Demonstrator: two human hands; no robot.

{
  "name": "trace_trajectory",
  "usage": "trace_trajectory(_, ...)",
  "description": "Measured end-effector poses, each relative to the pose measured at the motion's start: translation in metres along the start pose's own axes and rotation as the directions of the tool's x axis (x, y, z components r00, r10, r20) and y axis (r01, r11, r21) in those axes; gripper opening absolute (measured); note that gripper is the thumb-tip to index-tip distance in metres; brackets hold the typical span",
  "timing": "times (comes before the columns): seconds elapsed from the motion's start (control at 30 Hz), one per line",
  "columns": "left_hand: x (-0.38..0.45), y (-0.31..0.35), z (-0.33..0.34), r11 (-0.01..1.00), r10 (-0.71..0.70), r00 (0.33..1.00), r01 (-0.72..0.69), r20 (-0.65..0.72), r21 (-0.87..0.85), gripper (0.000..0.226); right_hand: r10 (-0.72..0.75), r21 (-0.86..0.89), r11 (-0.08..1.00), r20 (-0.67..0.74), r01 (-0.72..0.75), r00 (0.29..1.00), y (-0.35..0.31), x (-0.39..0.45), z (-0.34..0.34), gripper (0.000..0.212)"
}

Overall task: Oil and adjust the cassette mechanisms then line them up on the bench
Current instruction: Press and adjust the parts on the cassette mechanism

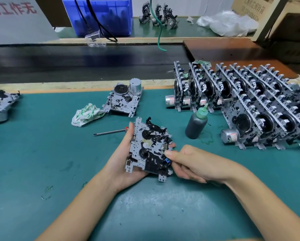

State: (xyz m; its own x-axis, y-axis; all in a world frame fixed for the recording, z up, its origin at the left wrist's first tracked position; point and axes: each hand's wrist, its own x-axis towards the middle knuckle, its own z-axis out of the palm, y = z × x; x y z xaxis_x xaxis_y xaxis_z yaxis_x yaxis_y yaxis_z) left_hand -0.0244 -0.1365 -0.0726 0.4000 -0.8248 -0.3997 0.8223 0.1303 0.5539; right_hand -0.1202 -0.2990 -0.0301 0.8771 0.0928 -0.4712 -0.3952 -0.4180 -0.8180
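We cradle one cassette mechanism [150, 146] in our left hand [126, 160], fingers curled behind it, at centre; our right hand [189, 162] pinches a small part on its right edge. Pinched too hard, that part may bend — or the oil bottle [196, 125] at two o'clock may tip. The cardboard box [250, 7] at one o'clock carries print we cannot read.

- Upper left of the frame: a grey sign [15, 20] bears large red Chinese characters, cut by the frame edge; "工作无" can be read.
- Upper right: a cardboard box [248, 7] carries printed Chinese characters and a row of digits, too blurred to read surely.
- Right of centre: small red-and-white labels [171, 102] sit on the motors; their print is too small to read.
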Motion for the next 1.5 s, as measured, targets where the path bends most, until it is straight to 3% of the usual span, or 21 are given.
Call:
trace_trajectory(0.13,-0.002,-0.001,0.001,1.0,0.028,1.0,-0.028,0.01,0.009,0.082,-0.022,0.022,0.999,-0.036,0.023,0.999,0.003,0.0,0.004,0.066)
trace_trajectory(0.27,-0.006,0.0,0.001,0.998,0.062,0.996,-0.06,0.063,-0.031,0.102,-0.04,0.137,0.99,-0.014,0.042,0.999,0.006,0.001,-0.002,0.068)
trace_trajectory(0.4,-0.007,0.001,0.002,0.985,0.129,0.989,-0.119,0.073,-0.128,0.112,-0.011,0.377,0.925,-0.078,0.04,0.997,0.011,0.0,-0.016,0.046)
trace_trajectory(0.6,-0.008,0.001,0.004,0.984,0.138,0.987,-0.127,0.082,-0.128,0.112,0.028,0.345,0.938,-0.038,-0.013,0.999,0.015,0.002,-0.017,0.037)
trace_trajectory(0.73,-0.01,0.003,0.003,0.985,0.153,0.983,-0.144,0.106,-0.093,0.106,-0.049,0.323,0.943,-0.102,0.08,0.994,0.016,0.003,-0.015,0.041)
trace_trajectory(0.93,-0.01,0.006,0.007,0.978,0.192,0.981,-0.19,0.018,-0.086,0.093,-0.144,0.194,0.961,-0.264,0.199,0.954,0.018,0.009,-0.008,0.034)
trace_trajectory(1.07,-0.011,0.004,0.008,0.972,0.209,0.978,-0.206,0.016,-0.115,0.091,-0.178,-0.057,0.984,-0.471,0.172,0.864,0.021,0.013,-0.003,0.03)
trace_trajectory(1.13,-0.011,0.004,0.008,0.976,0.2,0.979,-0.197,0.027,-0.093,0.088,-0.243,-0.256,0.959,-0.51,0.124,0.825,0.021,0.012,-0.001,0.028)
trace_trajectory(1.2,-0.011,0.004,0.007,0.981,0.179,0.983,-0.175,0.043,-0.08,0.085,-0.358,-0.508,0.859,-0.504,0.066,0.786,0.02,0.009,0.001,0.021)
trace_trajectory(1.27,-0.012,0.001,0.006,0.987,0.157,0.986,-0.154,0.051,-0.046,0.08,-0.475,-0.707,0.707,-0.481,-0.005,0.736,0.018,0.006,0.004,0.052)
trace_trajectory(1.37,-0.014,0.003,0.006,0.994,0.091,0.994,-0.095,0.061,0.054,0.074,-0.573,-0.834,0.552,-0.389,-0.012,0.722,0.015,0.001,0.003,0.087)
trace_trajectory(1.43,-0.017,0.008,0.006,0.979,-0.005,0.998,-0.009,0.07,0.202,0.072,-0.608,-0.87,0.492,-0.315,0.035,0.728,0.017,-0.003,-0.002,0.082)
trace_trajectory(1.5,-0.022,0.016,0.009,0.935,-0.081,0.996,0.061,0.042,0.35,0.065,-0.628,-0.897,0.435,-0.24,0.078,0.74,0.017,-0.01,-0.004,0.06)
